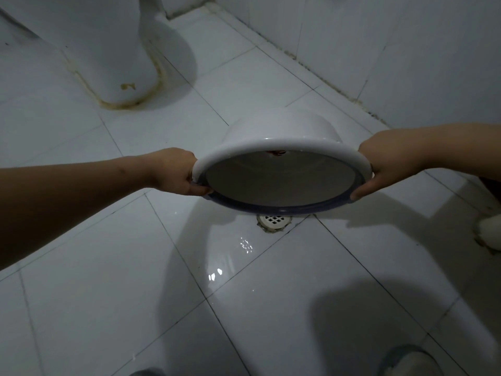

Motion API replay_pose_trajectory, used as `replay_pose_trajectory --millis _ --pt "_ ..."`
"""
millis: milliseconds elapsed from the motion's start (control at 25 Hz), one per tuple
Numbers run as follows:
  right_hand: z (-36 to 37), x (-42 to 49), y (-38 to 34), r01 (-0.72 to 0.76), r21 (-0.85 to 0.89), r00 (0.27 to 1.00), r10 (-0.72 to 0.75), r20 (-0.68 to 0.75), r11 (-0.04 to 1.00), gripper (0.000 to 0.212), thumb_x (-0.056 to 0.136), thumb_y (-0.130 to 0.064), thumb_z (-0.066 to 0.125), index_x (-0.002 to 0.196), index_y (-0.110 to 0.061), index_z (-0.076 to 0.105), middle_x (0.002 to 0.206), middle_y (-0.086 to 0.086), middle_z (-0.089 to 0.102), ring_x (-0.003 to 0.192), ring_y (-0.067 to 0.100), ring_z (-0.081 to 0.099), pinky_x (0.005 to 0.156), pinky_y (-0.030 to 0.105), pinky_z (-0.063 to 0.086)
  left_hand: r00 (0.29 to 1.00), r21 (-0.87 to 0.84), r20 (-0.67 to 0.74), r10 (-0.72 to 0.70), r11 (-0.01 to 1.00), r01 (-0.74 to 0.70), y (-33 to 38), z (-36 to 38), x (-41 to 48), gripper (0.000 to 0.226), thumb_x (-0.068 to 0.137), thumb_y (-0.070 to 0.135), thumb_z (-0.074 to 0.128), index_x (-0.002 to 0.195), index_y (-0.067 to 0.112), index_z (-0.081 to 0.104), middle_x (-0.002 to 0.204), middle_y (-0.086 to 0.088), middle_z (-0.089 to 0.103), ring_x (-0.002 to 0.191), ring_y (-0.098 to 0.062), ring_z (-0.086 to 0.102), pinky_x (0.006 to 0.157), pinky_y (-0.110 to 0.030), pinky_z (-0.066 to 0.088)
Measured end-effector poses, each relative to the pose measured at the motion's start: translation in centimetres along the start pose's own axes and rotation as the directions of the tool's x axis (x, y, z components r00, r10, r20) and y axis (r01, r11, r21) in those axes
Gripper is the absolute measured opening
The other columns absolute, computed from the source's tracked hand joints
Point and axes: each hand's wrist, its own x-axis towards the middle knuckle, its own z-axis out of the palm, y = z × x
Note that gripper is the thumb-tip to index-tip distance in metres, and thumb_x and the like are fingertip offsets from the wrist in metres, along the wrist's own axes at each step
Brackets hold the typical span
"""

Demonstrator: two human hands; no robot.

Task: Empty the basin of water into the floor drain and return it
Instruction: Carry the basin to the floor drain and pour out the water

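I hold a round white basin [279, 128] with a dark blue rim above the tiled floor. It is tipped steeply toward me, so its mouth faces me and down. My left hand [179, 172] grips the rim on the left side. On the right side my right hand [385, 164] clasps the rim. The lower edge of the rim hangs just above a round floor drain [274, 220] with a white grate. The tiles in front of the drain are wet and shiny. No stream of water shows at the rim.
A white toilet base [116, 50] with brown stains around its foot stands at the upper left. The tiled wall [379, 36] runs along the upper right. A white object [489, 232] sits at the right edge. My slippered feet [409, 362] show at the bottom.
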Motion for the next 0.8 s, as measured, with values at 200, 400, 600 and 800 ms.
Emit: replay_pose_trajectory --millis 200,400,600,800 --pt "0.8 0.3 -0.1 -0.061 0.015 0.994 0.06 0.091 0.998 0.064 0.062 -0.088 0.044 0.08 -0.03 0.065 0.072 -0.009 0.062 0.065 0.01 0.061 0.065 0.027 0.053 0.996 -0.064 0.056 -0.065 0.996 0.068 0.2 0.6 0.0 0.048 0.081 0.065 0.058 0.1 0.021 0.067 0.087 -0.001 0.072 0.079 -0.023 0.065 0.078 -0.036 0.054" --pt "0.9 1.3 0.2 -0.146 0.107 0.978 0.127 0.164 0.984 0.059 0.071 -0.079 0.051 0.101 -0.03 0.066 0.095 -0.006 0.065 0.085 0.015 0.063 0.082 0.033 0.053 0.992 -0.148 0.101 -0.076 0.985 0.091 -0.4 0.5 0.2 0.05 0.081 0.063 0.061 0.111 0.023 0.066 0.1 -0.001 0.072 0.09 -0.024 0.066 0.086 -0.039 0.053" --pt "0.5 2.0 1.8 -0.234 0.456 0.971 0.178 0.162 0.859 0.032 0.077 -0.058 0.065 0.084 -0.027 0.069 0.083 -0.007 0.071 0.069 -0.001 0.067 0.057 0.009 0.048 0.988 -0.406 0.11 -0.106 0.903 0.142 -1.1 0.4 1.0 0.026 0.083 0.045 0.067 0.087 0.02 0.072 0.075 0.003 0.075 0.072 -0.013 0.071 0.075 -0.035 0.059" --pt "-0.5 2.7 4.2 -0.229 0.824 0.947 0.314 0.066 0.518 0.032 0.083 -0.038 0.068 0.098 -0.011 0.071 0.092 0.004 0.077 0.081 0.01 0.073 0.064 0.018 0.058 0.953 -0.648 0.174 -0.246 0.7 0.299 -2.4 -0.4 2.4 0.038 0.09 0.04 0.063 0.086 0.004 0.074 0.075 -0.007 0.077 0.068 -0.018 0.075 0.053 -0.02 0.057"
